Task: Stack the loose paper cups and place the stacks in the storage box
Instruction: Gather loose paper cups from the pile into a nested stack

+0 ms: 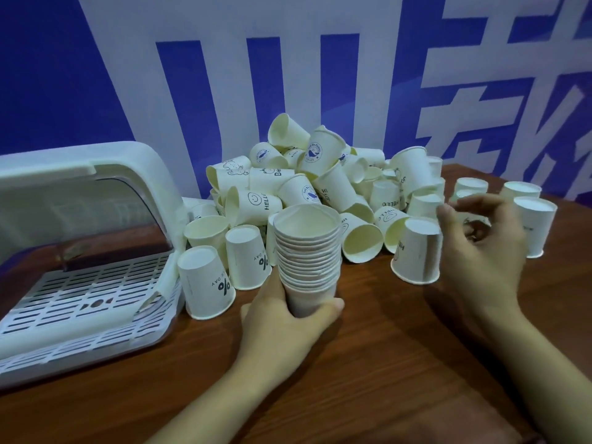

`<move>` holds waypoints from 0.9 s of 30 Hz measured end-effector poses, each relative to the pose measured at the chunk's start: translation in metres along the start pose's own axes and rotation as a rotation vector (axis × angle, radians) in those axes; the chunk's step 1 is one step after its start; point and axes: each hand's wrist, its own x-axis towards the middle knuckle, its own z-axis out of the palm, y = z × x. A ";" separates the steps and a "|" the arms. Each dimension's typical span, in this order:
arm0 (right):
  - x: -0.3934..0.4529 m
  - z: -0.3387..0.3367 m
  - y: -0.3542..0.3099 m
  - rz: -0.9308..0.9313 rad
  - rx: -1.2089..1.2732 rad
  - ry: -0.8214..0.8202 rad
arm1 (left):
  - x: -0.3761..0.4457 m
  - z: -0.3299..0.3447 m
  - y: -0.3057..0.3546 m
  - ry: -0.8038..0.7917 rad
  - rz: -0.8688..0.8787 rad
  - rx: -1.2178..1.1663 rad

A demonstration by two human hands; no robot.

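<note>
Head view: left hand (282,318) is gripping the nested cup stack (307,251); right hand (480,251), fingers relaxed, is hovering beside an upturned cup (416,251).

A dark wooden table (400,363) stands against a white wall (256,75) bearing large blue lettering.

Left hand (282,318) curled in a grip; right hand (480,248) raised, fingers loosely spread

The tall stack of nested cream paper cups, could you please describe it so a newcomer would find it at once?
On the brown wooden table, in front of the heap of loose cream paper cups, the left hand holds the stack of nested cups upright. Unlike its single neighbours, it shows many stacked rims.
</note>
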 end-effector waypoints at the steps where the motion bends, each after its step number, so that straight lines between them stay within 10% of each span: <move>1: 0.000 -0.001 0.002 0.042 -0.047 -0.014 | 0.000 0.000 0.000 -0.006 -0.004 0.000; 8: 0.000 0.001 0.014 0.330 -0.804 -0.576 | 0.000 0.000 0.003 -0.014 -0.004 0.014; 18: -0.019 0.001 -0.026 0.278 0.049 -0.408 | 0.000 0.001 -0.001 0.005 -0.001 0.000; 27: 0.018 0.003 -0.101 -0.061 -0.174 -0.676 | 0.000 0.000 0.000 -0.013 0.001 0.003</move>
